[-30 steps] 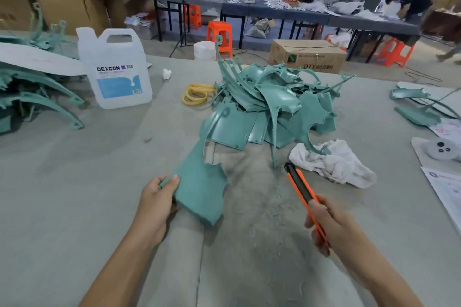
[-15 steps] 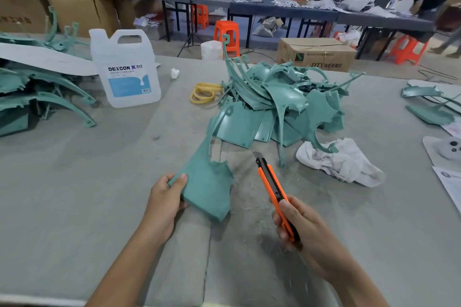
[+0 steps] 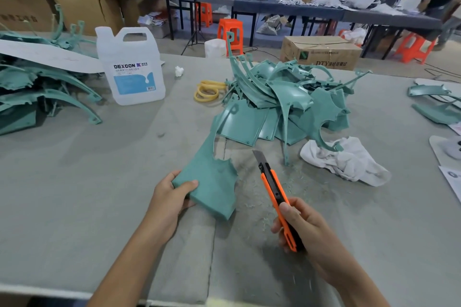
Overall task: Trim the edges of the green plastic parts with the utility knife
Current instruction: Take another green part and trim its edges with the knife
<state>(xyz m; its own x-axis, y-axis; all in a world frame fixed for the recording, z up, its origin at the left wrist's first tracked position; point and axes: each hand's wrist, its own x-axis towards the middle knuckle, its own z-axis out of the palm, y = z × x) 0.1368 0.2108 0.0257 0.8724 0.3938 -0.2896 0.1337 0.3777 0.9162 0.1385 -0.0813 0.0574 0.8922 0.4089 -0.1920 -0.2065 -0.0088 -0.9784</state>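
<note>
A busy workshop, with cardboard boxes stacked at the back and people bent over far benches. Up close, a wide grey table (image 3: 74, 182) carries a heap of green parts (image 3: 287, 107), a white jug (image 3: 131, 67) and a crumpled rag (image 3: 344, 159). In front of the heap, the left hand (image 3: 169, 197) grips the near corner of one green part (image 3: 209, 182), thumb on top and fingers tucked under. The right hand (image 3: 304, 229) is wrapped round the handle of an orange utility knife (image 3: 274, 189). Its blade (image 3: 259, 156) is out, pointing up and away, just beside the part but not touching it. My worry is that bare blade: if it skids off the ragged edge it could run towards the holding thumb. The piece is held at one corner only, so it might bend or swing under the cut and get gouged. The part itself is a flat, dull teal sheet. Its far edge is jagged, and a thin strip reaches towards the heap. Pale shavings (image 3: 294, 184) lie around it.
</note>
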